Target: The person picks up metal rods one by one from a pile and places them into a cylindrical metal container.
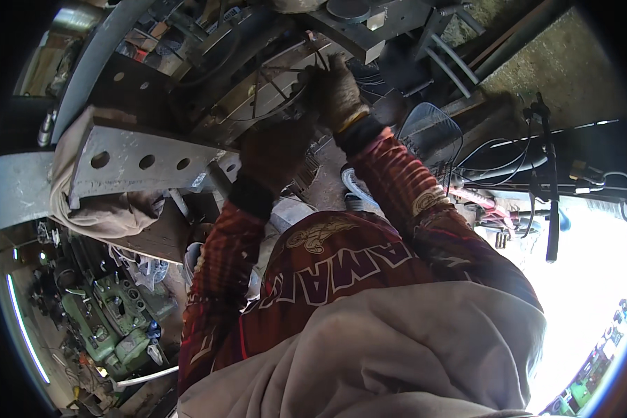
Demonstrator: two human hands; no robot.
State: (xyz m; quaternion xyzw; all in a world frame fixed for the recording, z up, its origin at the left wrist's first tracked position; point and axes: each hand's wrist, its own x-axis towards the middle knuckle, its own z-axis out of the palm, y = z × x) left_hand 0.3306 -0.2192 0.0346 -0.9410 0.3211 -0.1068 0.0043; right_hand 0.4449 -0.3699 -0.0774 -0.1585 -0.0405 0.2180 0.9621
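Observation:
My right hand (338, 90), in a worn dirty work glove with a yellowish cuff, is at the upper middle. Its fingers are closed round the thin dark rods of a wire-like metal frame (275, 85), which has a curved edge and several straight bars. The frame lies over a long flat metal beam (240, 94). Below and left of it is my left hand (279, 150), in a dark glove and deep shadow. It is close to the frame's curved edge, but its fingers are hidden, so its grip cannot be made out.
A steel beam with round holes (146, 161) juts in from the left, beige cloth (111, 212) draped beneath it. Green machinery (104, 320) stands at lower left. A mesh fan guard (430, 129) is right of my forearm, near loose black cables (494, 164). Metal bars (453, 66) lie at upper right.

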